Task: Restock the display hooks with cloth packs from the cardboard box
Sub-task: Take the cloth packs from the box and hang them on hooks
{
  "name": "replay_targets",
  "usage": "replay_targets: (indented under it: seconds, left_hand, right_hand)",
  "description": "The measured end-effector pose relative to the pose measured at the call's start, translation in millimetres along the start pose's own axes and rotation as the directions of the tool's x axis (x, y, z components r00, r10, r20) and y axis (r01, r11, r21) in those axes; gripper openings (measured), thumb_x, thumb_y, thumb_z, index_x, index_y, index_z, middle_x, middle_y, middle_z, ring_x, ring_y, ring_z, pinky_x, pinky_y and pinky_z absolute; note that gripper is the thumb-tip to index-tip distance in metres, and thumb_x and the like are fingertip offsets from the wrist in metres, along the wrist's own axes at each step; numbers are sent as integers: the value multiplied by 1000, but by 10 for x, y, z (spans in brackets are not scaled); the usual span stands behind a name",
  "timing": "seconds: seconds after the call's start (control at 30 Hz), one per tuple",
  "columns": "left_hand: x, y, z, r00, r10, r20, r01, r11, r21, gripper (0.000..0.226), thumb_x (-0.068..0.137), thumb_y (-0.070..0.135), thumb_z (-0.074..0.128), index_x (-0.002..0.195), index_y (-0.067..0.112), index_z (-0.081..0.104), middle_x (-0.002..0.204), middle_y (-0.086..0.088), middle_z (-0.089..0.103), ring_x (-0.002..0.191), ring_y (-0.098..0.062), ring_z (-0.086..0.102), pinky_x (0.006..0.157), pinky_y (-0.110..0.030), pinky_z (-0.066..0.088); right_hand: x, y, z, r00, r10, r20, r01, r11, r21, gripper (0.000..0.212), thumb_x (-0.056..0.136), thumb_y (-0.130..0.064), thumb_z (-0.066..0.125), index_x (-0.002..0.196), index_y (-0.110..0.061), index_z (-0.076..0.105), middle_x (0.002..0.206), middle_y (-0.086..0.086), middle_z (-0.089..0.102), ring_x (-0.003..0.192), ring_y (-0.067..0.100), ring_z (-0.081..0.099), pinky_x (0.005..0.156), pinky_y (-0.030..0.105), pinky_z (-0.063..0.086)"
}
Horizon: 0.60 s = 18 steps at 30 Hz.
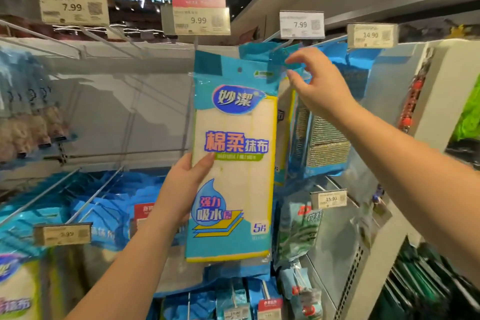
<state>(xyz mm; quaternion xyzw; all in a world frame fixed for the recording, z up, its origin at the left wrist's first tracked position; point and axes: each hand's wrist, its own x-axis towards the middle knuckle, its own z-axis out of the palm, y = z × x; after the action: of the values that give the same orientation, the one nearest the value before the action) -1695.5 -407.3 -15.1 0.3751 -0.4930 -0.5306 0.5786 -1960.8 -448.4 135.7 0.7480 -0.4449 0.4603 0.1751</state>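
The cloth pack stands upright in front of the display, a tall blue and cream packet with a yellow edge and a punched hole near its top. The left hand holds it from the lower left side, thumb laid across the front and fingers curled behind, so this grip is closed round the pack. The top of the pack sits just below the 9.99 price tag and beside the hook that carries the 7.99 tag.

The right hand reaches up to that hook, its thumb and forefinger pinching the blue header of a hanging pack already there; the grip is narrow, holding that header. Behind it hang scouring-pad packs, under a 14.90 tag. To the left, the upper hooks stand bare against the white back panel. More blue packs hang on the row below.
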Motion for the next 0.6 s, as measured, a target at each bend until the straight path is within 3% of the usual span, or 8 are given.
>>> replay_targets:
  seconds: [0.13,0.3,0.4,0.6]
  left_hand:
    - [10,17,262,996,-10,93,13,1000,-29,19,98,22,60,113,14,64,102,-10,77,85,-26,75,72,-40,63]
    - [74,32,526,989,16,144,-13,1000,-26,22,97,24,61,116,13,63,102,-8,78,87,-26,76,78,-43,60]
    - [117,95,667,983,29,181,-25,999,-22,26,95,29,63,118,17,62,105,-7,77,92,-29,75,82,-46,60]
    - [209,197,834,978,36,205,-22,997,-69,30,95,31,63,119,15,61,107,-10,76,96,-32,74,84,-50,59]
  right_hand:
    - [102,28,-259,997,-67,29,70,989,-133,34,91,-21,51,121,-8,61,126,9,60,124,26,50,105,28,32]
    - [172,7,-452,995,-102,11,102,981,-167,33,87,-15,52,118,-9,60,123,7,61,116,24,52,99,28,36]
    - [253,18,-526,991,-124,42,130,955,-266,29,86,-17,53,114,-12,61,119,7,62,115,27,53,98,43,42]
    - [358,28,-538,994,-77,78,104,887,-450,37,93,-30,52,129,-22,59,138,2,51,134,26,36,102,41,27]
